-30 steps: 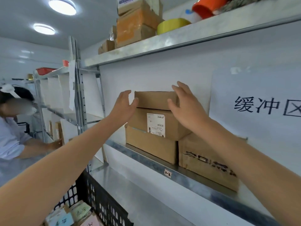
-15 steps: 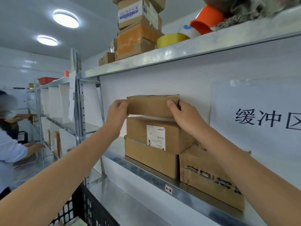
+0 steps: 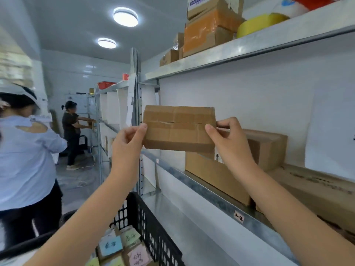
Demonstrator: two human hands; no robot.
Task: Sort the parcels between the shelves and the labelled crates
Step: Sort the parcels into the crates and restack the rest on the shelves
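A small taped cardboard parcel [image 3: 178,128] hangs in the air in front of the metal shelf [image 3: 207,192], its taped face turned towards me. My left hand [image 3: 128,143] pinches its left edge and my right hand [image 3: 228,143] grips its right edge. Behind it on the shelf stands a stack of brown boxes [image 3: 265,148], the upper one with a white label partly hidden by my right wrist. A black plastic crate [image 3: 153,233] below holds small boxes with coloured handwritten labels [image 3: 123,248].
A larger printed carton [image 3: 315,194] lies at the shelf's right. The top shelf carries boxes [image 3: 209,29] and a yellow tape roll [image 3: 259,24]. A person in a light blue shirt [image 3: 25,160] stands close on the left; another person [image 3: 71,129] works further down the aisle.
Both hands closed on the top parcel, lifted it off the stack and drew it out from the shelf towards me. My view has swung left, showing the aisle and the people.
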